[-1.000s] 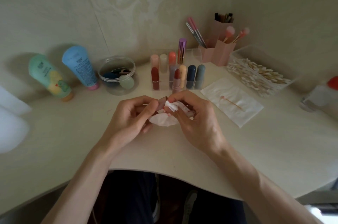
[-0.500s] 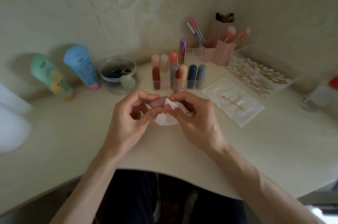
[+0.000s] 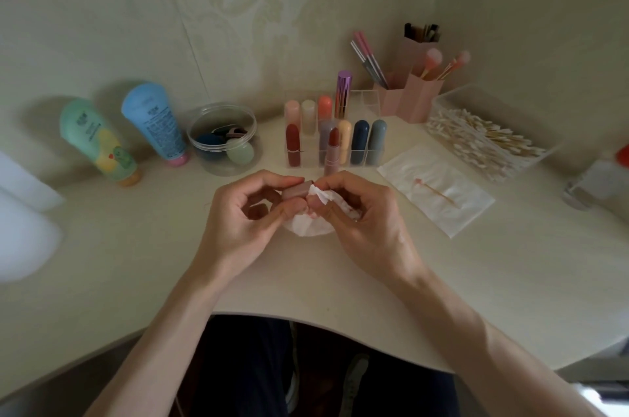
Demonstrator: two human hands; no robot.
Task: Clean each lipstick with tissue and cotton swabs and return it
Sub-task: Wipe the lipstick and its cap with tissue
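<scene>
My left hand (image 3: 245, 222) pinches a small pink lipstick cap (image 3: 297, 191) between thumb and fingers, held sideways above the desk. My right hand (image 3: 360, 215) grips a crumpled white tissue (image 3: 318, 212) and presses a corner of it against the cap's open end. An uncapped pink lipstick (image 3: 332, 152) with a dark red bullet stands on the desk just behind my hands. Behind it is a clear organiser (image 3: 369, 100) holding several capped lipsticks. A used cotton swab (image 3: 434, 190) lies on a flat tissue (image 3: 439, 192) to the right.
A clear box of cotton swabs (image 3: 490, 141) sits at the right rear, pink brush holders (image 3: 408, 93) behind the organiser. A round clear tub (image 3: 223, 137) and two tubes (image 3: 155, 124) stand at the left. A red-topped bottle (image 3: 599, 178) is at the far right.
My left hand has turned the cap so it lies sideways, and my right hand has shifted the tissue to its open end. Both hands stay in the same place.
</scene>
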